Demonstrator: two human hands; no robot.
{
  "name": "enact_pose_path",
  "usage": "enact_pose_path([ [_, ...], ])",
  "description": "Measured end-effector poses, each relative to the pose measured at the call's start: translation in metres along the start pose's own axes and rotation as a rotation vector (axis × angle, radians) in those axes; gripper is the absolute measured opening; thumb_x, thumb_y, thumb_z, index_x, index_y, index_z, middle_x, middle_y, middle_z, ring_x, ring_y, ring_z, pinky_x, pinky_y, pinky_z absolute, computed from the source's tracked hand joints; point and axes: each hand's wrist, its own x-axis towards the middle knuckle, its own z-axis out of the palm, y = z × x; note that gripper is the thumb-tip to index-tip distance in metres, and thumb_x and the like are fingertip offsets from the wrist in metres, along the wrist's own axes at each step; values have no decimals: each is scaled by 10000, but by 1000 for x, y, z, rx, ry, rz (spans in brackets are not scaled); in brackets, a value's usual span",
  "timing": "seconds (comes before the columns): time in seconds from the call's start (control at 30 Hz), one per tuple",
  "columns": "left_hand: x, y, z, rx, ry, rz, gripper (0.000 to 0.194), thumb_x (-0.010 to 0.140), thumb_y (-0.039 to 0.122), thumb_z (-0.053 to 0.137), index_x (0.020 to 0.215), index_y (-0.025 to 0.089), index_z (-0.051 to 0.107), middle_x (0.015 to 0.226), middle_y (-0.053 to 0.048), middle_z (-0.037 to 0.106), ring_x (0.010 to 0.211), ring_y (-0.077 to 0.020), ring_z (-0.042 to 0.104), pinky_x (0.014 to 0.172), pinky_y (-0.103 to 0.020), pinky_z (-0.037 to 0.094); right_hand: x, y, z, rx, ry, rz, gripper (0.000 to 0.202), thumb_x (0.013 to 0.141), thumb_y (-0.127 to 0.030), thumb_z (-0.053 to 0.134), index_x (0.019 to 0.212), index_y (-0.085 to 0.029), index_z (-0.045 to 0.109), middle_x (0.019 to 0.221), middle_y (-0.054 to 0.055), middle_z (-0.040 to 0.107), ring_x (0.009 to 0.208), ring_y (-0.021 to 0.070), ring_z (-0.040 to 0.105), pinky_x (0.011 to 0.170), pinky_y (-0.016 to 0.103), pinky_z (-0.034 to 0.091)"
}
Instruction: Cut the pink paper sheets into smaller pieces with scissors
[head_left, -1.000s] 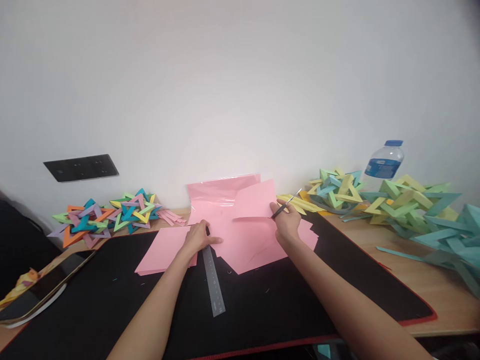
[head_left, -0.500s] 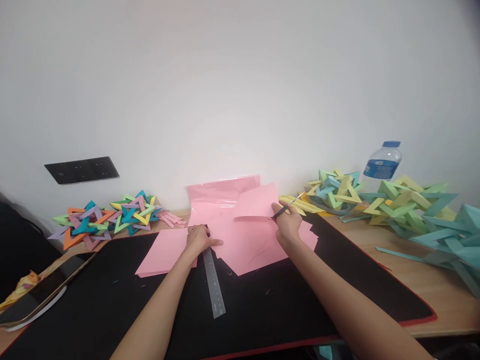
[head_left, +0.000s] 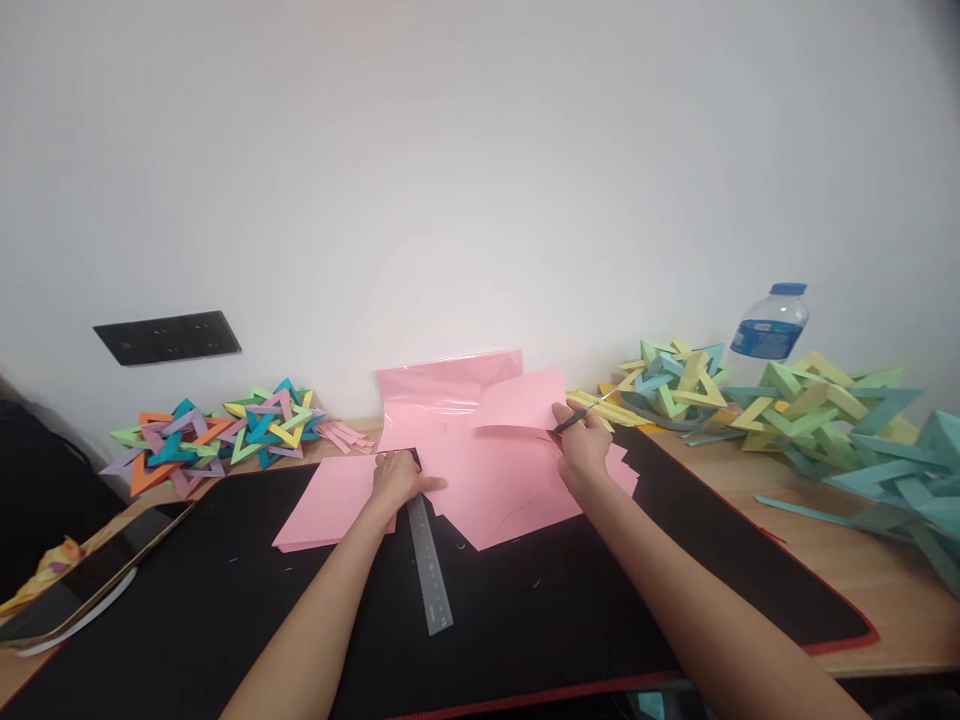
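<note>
My right hand (head_left: 585,440) is closed around black-handled scissors (head_left: 596,400), their blades pointing up and to the right. At its fingertips is the right edge of a pink paper sheet (head_left: 521,398), lifted and slightly curved above other pink sheets (head_left: 502,490). My left hand (head_left: 397,482) lies over the right edge of a stack of pink paper (head_left: 322,500), thumb stretched out towards the larger sheets. Below that palm a metal ruler (head_left: 430,575) points towards me; its far end is hidden under the hand.
Behind the sheets, a clear plastic wrapper (head_left: 450,380) leans at the wall. Colourful folded-paper stars (head_left: 270,425) and pink strips (head_left: 345,435) lie left, green and blue ones (head_left: 810,410) right. A bottle (head_left: 772,325) stands behind them. A phone (head_left: 97,575) lies left beside the black mat (head_left: 225,620).
My right hand has moved slightly right with the scissors, and the lifted pink sheet has shifted right with it. My left hand stays in the same place on the stack.
</note>
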Motion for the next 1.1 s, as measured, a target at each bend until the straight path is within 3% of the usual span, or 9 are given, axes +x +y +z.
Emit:
enact_pose_path([
  [0.23, 1, -1, 1, -170, 99, -21, 434, 363, 386, 806, 396, 221, 405, 509, -35, 559, 804, -318, 572, 618, -299, 348, 0, -4, 0, 9, 4, 2, 388, 491, -261, 768, 823, -152, 599, 754, 1, 579, 657, 114, 554, 523, 222, 479],
  [0.37, 3, -6, 2, -388, 155, 11, 340, 350, 273, 798, 413, 204, 471, 443, 23, 507, 581, -220, 548, 528, -273, 331, -1, -6, 0, 29, -3, 18, 392, 468, -261, 778, 803, -157, 602, 748, -7, 580, 648, 107, 552, 531, 225, 485],
  [0.53, 8, -11, -10, -765, 278, 98, 321, 437, 386, 771, 578, 145, 613, 552, -6, 602, 541, -164, 554, 509, -261, 398, 0, -5, 0, 46, -24, 36, 321, 495, -244, 750, 763, -162, 594, 705, -26, 572, 611, 93, 545, 533, 223, 486],
  [0.73, 5, -10, -36, -1024, 580, 137, 334, 629, 439, 685, 750, 133, 625, 646, -5, 612, 570, -137, 555, 532, -248, 434, 0, -3, 0, 34, -47, 46, 273, 545, -221, 702, 783, -163, 581, 676, -24, 572, 580, 95, 541, 509, 220, 487],
  [0.9, -3, -8, -51, -983, 954, 194, 228, 694, 372, 670, 695, 154, 600, 665, 10, 587, 622, -127, 538, 569, -222, 421, -1, 2, -1, -105, -66, 60, 306, 543, -222, 688, 823, -151, 588, 652, -15, 567, 549, 102, 528, 474, 219, 466],
  [0.97, -6, -6, -55, -978, 1042, 205, 213, 703, 356, 668, 693, 153, 604, 648, 11, 590, 593, -126, 534, 545, -221, 417, -1, 5, -2, -144, -86, 70, 306, 529, -223, 688, 808, -143, 593, 633, -13, 560, 529, 104, 517, 459, 224, 451],
  [1.03, -7, -3, -56, -1064, 1009, 208, 206, 703, 350, 668, 703, 154, 604, 638, 12, 598, 570, -124, 537, 539, -226, 429, 0, 9, -3, -177, -99, 65, 293, 509, -205, 685, 780, -135, 598, 605, -16, 547, 511, 102, 502, 451, 224, 433],
  [1.1, -7, -2, -56, -1194, 896, 218, 208, 680, 344, 687, 703, 157, 599, 624, 19, 602, 548, -117, 540, 541, -230, 446, 3, 12, -4, -209, -102, 40, 288, 496, -179, 679, 769, -133, 597, 590, -24, 531, 509, 99, 492, 450, 218, 411],
])
